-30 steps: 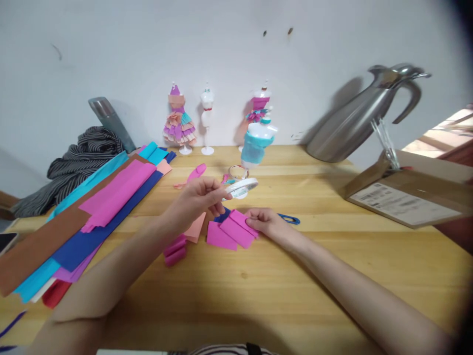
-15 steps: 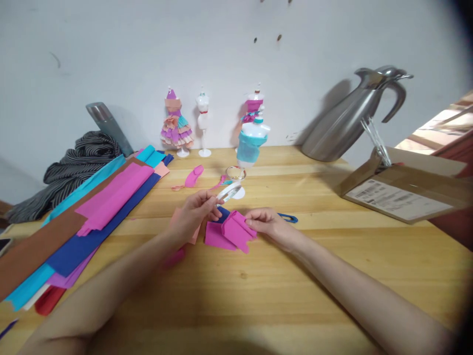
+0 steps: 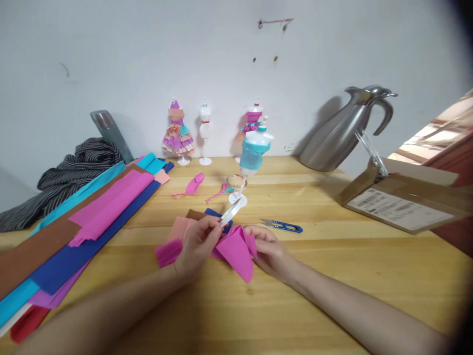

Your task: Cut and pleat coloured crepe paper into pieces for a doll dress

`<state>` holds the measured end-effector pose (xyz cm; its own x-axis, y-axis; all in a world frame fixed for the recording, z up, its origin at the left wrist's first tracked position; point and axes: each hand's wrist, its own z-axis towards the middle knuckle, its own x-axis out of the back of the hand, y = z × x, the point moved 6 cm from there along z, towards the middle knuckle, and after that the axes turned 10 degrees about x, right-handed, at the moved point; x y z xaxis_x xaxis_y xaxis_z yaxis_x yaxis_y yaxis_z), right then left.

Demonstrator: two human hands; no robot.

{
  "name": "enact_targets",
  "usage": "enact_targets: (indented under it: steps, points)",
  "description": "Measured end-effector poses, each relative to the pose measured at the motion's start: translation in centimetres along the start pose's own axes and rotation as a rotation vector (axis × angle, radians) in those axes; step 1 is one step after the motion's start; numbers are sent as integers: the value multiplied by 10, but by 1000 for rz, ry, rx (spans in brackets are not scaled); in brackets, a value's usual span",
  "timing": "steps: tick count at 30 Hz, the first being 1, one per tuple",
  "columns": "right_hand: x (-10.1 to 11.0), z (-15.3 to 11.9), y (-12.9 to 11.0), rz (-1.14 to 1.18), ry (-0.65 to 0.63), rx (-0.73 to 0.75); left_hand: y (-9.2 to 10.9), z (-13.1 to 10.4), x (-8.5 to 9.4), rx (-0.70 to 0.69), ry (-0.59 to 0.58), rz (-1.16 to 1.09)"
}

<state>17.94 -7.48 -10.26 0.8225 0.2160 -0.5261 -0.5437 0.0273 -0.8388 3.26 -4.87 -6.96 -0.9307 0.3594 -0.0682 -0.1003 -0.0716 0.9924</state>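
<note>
My left hand [image 3: 199, 244] pinches a thin white roll of tape [image 3: 232, 212], tilted up from the fingertips. A piece of magenta crepe paper [image 3: 238, 254] hangs from my right hand [image 3: 271, 250], whose fingers are closed on its right side. Its left edge reaches my left fingertips; whether they grip it too, I cannot tell. Under and around my left hand lie more paper pieces: peach [image 3: 180, 228], brown [image 3: 195, 215], dark blue [image 3: 214, 213] and magenta [image 3: 168, 252]. Blue thread snips [image 3: 283, 226] rest just beyond my right hand.
A small dress form [image 3: 254, 155] wrapped in turquoise stands ahead, beside another tape roll [image 3: 237, 181]. More dress forms [image 3: 205, 130] line the wall. Long paper sheets [image 3: 111, 202] and striped cloth [image 3: 79, 167] cover the left. A steel jug [image 3: 332, 130] and cardboard box [image 3: 401, 197] stand right.
My hands have come slightly lower in view, and the magenta paper has opened out and hangs further down. The snips now show fully. The view has tilted up a little.
</note>
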Motion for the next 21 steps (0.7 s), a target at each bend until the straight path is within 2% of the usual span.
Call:
enact_targets:
  steps: [3,6,11,14,21]
  points:
    - [-5,-2,1,87,-65,-76,-1,-2,-1,0,-13,-45]
    - [-7,-2,0,56,-85,-95,2,-5,0,-38,8,-4]
    - [-1,0,-4,-215,-9,-2,2,-7,3,-50,54,41]
    - [5,1,-6,-326,42,6,2,-7,6,-67,100,64]
    - [17,3,-12,-253,237,11,1,-3,14,-69,192,29]
